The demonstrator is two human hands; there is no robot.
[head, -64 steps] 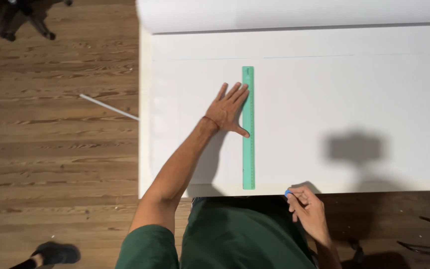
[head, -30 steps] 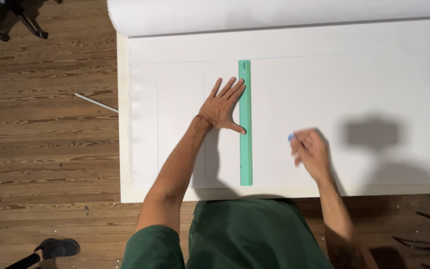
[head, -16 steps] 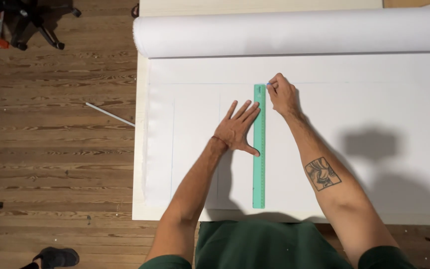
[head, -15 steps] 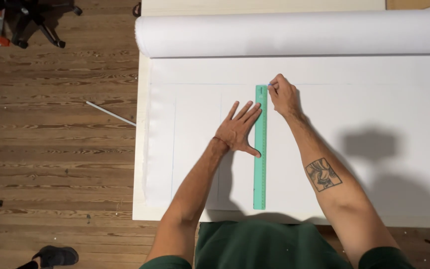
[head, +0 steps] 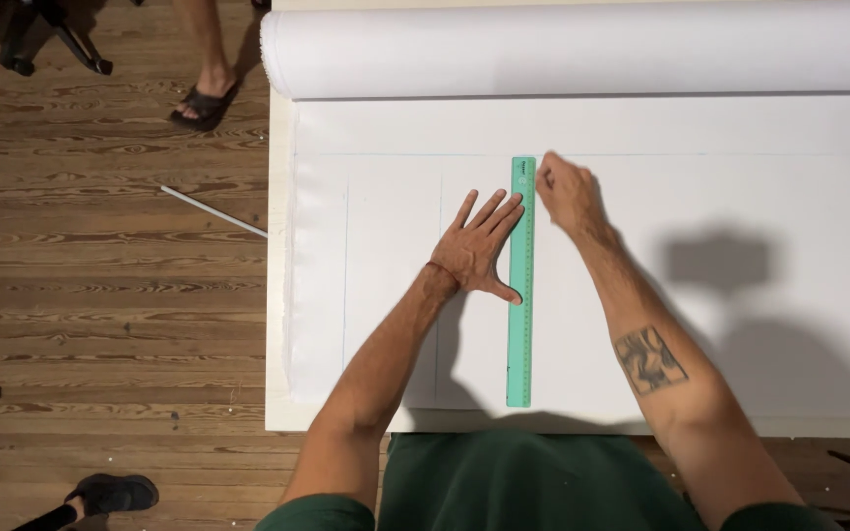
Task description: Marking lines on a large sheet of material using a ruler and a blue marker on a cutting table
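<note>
Head view: white fabric [head: 700, 324] is spread on the tabletop [head: 278, 295]
Ruler [head: 520, 324]: green, laid lengthwise on it
Left hand [head: 479, 251]: pressed flat, fingers released, beside ruler
Right hand [head: 568, 194]: clenched near ruler's far end; contents cannot be told

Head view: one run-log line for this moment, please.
left hand: flat, pressing green ruler | right hand: closed at ruler's top, right edge | white fabric: spread on table

A mint-green ruler [head: 520, 295] lies on your white fabric [head: 740, 197], ruled with faint pale-blue lines. Your shirt [head: 533, 482] is dark green; a black tattoo [head: 649, 359] marks your forearm. The floor [head: 100, 295] is brown, grained wood.
</note>
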